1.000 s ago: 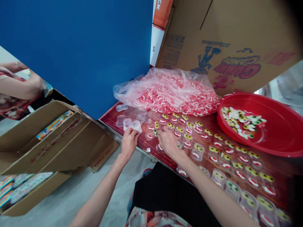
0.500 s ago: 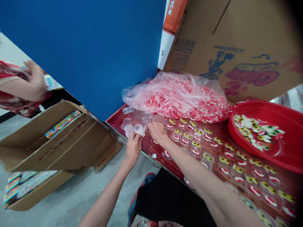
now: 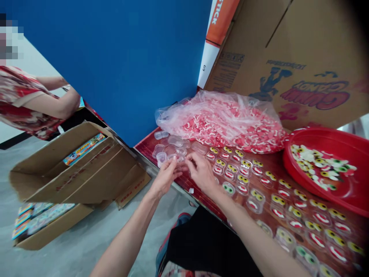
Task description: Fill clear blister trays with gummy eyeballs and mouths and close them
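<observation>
My left hand is at the table's near left edge, thumb over fingers that reach toward my right hand. It seems to pinch a clear plastic tray, mostly hidden by the fingers. Close beside it, my right hand is curled with thumb and fingertips together; what they hold is hidden. Just beyond my left hand lie an empty clear tray and several overlapping ones. To the right, rows of clear trays hold yellow eyeball gummies above red-and-white mouth gummies. A few have green eyes.
A large clear bag of red-and-white gummies lies behind the trays. A red basin with eyeball gummies stands right. Behind are a cardboard box and a blue panel. Open cartons and another person's arm are left.
My left hand has shifted from the empty trays toward my right hand. My right hand has drawn back off the table toward me. A green-eyed tray now shows beside it.
</observation>
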`<state>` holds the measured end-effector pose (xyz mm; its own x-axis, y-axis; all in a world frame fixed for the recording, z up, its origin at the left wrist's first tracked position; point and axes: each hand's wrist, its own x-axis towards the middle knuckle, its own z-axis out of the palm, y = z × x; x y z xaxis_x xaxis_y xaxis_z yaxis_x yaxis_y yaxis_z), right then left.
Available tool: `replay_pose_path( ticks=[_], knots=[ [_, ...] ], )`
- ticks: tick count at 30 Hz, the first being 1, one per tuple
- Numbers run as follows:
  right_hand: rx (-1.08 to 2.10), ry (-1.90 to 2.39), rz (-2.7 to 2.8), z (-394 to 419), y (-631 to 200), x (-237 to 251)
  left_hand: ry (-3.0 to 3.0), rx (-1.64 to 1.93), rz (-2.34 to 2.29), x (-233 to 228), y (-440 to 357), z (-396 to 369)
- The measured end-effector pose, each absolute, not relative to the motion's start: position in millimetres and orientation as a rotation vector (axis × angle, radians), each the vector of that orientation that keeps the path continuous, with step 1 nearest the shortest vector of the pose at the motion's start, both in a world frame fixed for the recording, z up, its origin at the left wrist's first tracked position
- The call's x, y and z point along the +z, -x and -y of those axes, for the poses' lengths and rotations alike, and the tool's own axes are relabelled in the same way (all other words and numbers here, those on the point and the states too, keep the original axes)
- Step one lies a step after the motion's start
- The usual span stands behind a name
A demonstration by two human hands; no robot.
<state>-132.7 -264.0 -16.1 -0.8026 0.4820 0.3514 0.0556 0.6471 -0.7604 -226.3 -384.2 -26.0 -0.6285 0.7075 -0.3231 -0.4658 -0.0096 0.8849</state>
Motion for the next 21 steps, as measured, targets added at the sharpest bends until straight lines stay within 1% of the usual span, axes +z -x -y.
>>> replay_pose_path(
  ticks=[2,5,10,13,17,21],
  knots=[
    [1.130,0.334,2.269,282.3,116.8,-23.9,-0.201,1.825,-1.213,-24.7,215.3,383.5],
    [1.273,0.327,2.195,297.4,97.9,-32.9,-0.157,1.869,-1.168,-29.1,200.2,389.5],
    [1.798,0.552,1.918,292.0,80.5,-26.3,-0.252,1.708,-1.230,-27.2,178.4,407.5],
    [2.010,0.605,1.728,286.7,75.6,-15.0,-0.286,1.625,-1.208,-18.7,164.8,414.1],
    [2.129,0.589,1.670,285.4,68.4,-5.7,-0.275,1.611,-1.160,-8.6,150.8,417.7],
    [2.135,0.601,1.663,285.2,60.2,-1.5,-0.278,1.587,-1.178,-3.7,143.7,419.1]
  ],
)
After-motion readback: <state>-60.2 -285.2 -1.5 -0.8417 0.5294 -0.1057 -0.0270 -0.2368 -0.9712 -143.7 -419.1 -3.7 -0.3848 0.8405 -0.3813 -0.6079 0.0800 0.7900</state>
